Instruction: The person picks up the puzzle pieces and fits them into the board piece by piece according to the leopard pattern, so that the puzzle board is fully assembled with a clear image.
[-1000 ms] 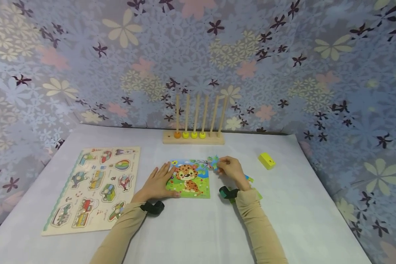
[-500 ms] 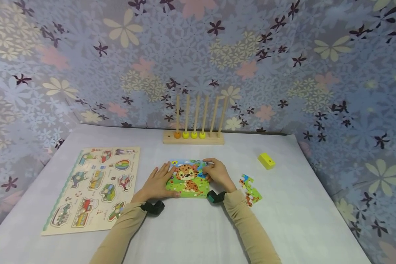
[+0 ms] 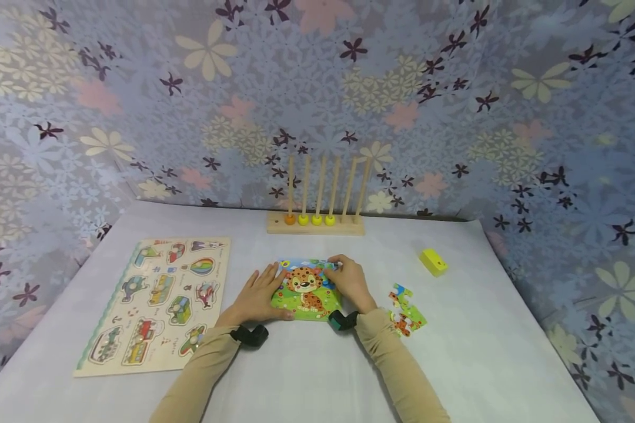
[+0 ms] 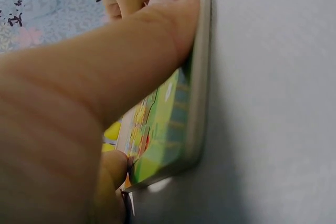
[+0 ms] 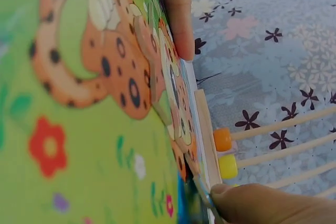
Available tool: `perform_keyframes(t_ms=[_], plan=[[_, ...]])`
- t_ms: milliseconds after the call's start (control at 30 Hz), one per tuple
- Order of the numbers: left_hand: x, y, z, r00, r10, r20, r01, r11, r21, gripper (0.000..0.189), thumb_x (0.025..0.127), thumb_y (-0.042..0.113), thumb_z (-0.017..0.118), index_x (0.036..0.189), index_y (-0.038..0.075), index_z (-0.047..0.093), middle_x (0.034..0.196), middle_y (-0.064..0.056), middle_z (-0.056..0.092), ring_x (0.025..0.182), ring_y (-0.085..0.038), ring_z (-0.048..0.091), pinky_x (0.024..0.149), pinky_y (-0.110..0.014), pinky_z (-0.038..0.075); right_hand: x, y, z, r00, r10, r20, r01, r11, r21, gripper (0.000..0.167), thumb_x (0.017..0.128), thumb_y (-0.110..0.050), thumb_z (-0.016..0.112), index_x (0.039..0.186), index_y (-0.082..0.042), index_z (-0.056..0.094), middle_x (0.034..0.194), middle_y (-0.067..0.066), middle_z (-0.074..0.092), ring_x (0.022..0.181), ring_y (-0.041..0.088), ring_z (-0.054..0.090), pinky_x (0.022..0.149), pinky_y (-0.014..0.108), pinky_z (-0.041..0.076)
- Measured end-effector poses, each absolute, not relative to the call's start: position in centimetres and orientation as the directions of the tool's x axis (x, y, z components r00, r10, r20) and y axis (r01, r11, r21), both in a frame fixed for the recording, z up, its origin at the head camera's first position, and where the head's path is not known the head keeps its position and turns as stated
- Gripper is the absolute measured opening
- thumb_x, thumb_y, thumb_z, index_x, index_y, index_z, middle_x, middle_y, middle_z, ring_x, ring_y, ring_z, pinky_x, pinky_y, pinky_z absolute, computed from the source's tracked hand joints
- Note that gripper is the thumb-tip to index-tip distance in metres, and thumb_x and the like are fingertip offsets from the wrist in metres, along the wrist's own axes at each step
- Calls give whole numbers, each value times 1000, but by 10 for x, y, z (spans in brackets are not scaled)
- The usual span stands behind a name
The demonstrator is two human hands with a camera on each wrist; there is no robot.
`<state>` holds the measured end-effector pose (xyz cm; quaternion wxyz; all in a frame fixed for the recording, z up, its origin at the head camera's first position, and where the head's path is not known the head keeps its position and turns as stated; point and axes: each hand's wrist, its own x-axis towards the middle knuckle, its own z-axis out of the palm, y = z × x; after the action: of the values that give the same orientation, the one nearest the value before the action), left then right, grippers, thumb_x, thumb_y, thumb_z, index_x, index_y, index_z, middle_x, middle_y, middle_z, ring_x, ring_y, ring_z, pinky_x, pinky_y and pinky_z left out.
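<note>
Puzzle [image 3: 304, 288] with a spotted leopard lies flat on the worktop [image 3: 307, 376], between the two hands, its near edge running from left to right before the person. The right hand [image 3: 351, 283] is at the far right corner of it — there the bent finger and thumb pinch, as I judge, a blue corner piece [image 3: 328, 265]; whether this piece sits fully down, I cannot tell. The left hand [image 3: 254, 298] is spread wide on the opposite side, straight fingers along the left border and thumb resting on the near edge, so it seems to steady rather than to grasp. The loose pieces [image 3: 414, 316] lie to the right of the puzzle, just beside the right sleeve [image 3: 397, 358] — thus the right hand is clearly the nearer one. Which side of the puzzle is longer, the slanted view does not show.
</note>
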<state>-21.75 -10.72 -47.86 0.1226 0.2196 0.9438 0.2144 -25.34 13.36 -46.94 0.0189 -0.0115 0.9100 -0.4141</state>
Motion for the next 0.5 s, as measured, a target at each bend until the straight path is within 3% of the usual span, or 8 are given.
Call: perform_keyframes(t_ms=[333,500], plan=[[-218,-104,-477,-871,476,-126,375,807,456,107,79,56,71,155,5,16,163,-19,4,152,-35,5,123,-55,3,-252,134,-468,-999,-42,16,-41,721,-692,35,91,-25,67,118,-2,63,50,-2,39,44,11,29,44,24,27],[-217,-104,-479,-870,475,-132,373,809,454,107,79,55,71,155,5,16,163,-19,4,152,-35,4,123,-54,3,-252,136,-472,-998,-43,43,-60,726,-685,35,90,-25,70,115,-2,63,49,-3,40,43,9,28,43,24,27]])
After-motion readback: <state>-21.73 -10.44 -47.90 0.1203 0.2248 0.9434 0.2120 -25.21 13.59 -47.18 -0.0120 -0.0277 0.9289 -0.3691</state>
